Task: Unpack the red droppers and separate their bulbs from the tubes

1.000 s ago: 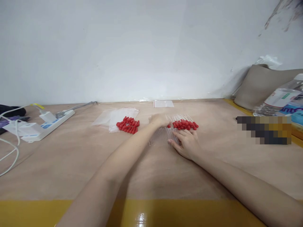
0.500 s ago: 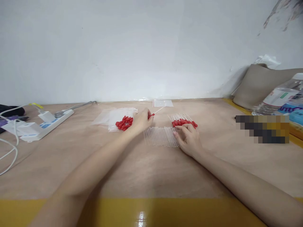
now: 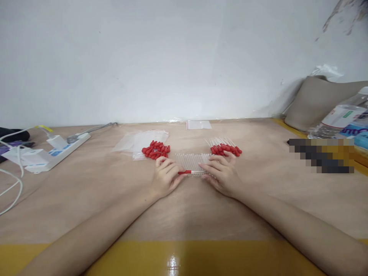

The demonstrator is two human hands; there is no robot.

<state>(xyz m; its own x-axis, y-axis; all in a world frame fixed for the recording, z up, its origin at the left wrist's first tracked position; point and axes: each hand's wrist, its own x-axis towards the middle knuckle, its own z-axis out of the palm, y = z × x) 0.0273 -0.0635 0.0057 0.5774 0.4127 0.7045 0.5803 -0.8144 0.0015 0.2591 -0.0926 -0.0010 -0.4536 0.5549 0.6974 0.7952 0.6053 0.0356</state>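
My left hand [image 3: 169,174] is closed in a pinch on the red cap [image 3: 184,172] of a thin white stick. That stick lies along a clear tube [image 3: 197,172], and it looks to be inside it. The tube's other end is pinched by my right hand [image 3: 224,174]. Behind and under them lies a row of clear narrow tubes [image 3: 191,160], partly hidden by my fingers. Just past my right hand are red-capped white sticks [image 3: 225,148], lined up with the caps toward me. A heap of red caps [image 3: 156,149] lies beyond my left hand on clear plastic bags.
Clear plastic bags [image 3: 129,142] lie at the back left, and a small white-and-red bag [image 3: 199,125] near the wall. A power strip [image 3: 57,153] with plugs and cables is far left. At right are a plastic bottle [image 3: 336,120] and a blurred-out dark object [image 3: 322,155].
My left hand has brought the red-capped stick down and toward me, from behind the tube row to its front. My right hand now holds a tube against it, slightly lower than before.
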